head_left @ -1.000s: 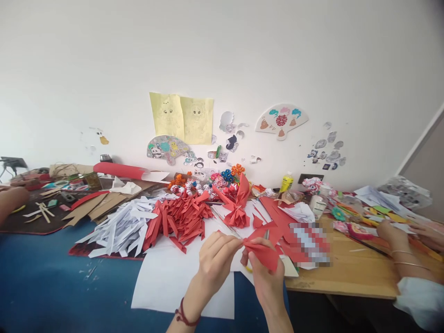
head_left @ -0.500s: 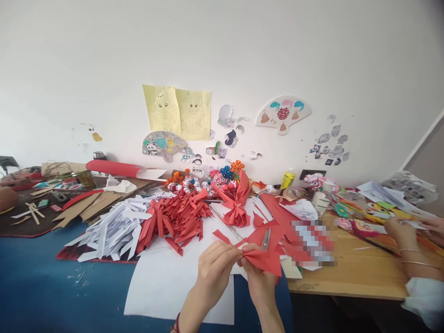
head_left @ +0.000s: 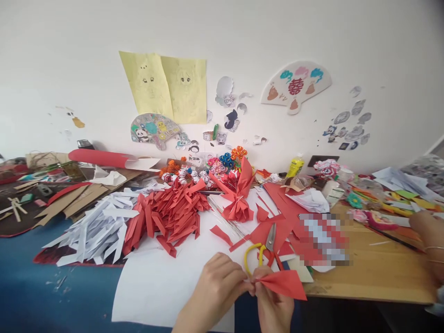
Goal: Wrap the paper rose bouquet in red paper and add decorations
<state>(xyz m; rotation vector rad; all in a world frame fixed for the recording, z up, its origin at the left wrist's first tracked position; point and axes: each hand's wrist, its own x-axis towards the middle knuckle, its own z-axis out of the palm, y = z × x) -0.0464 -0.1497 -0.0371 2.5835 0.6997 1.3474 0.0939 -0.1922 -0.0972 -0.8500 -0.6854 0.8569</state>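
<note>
A piece of red paper fans out to the right from a narrow, gathered end. My right hand is closed on that gathered end. The fingertips of my left hand pinch the same end from the left, and the fingers hide exactly how it is held. Just behind my hands lie yellow-handled scissors, their blades pointing away. Farther back on the table stands a folded red paper flower. Small red offcuts lie near the scissors.
Left of the hands are heaps of folded red paper strips and white strips. A white sheet lies beneath. At the right, another person's hand is over the wooden table. A yellow bottle stands near the wall.
My hands and the red paper have moved lower and slightly right in view, uncovering the scissors' yellow handles. The view has shifted, and the other person's arm is partly out of frame.
</note>
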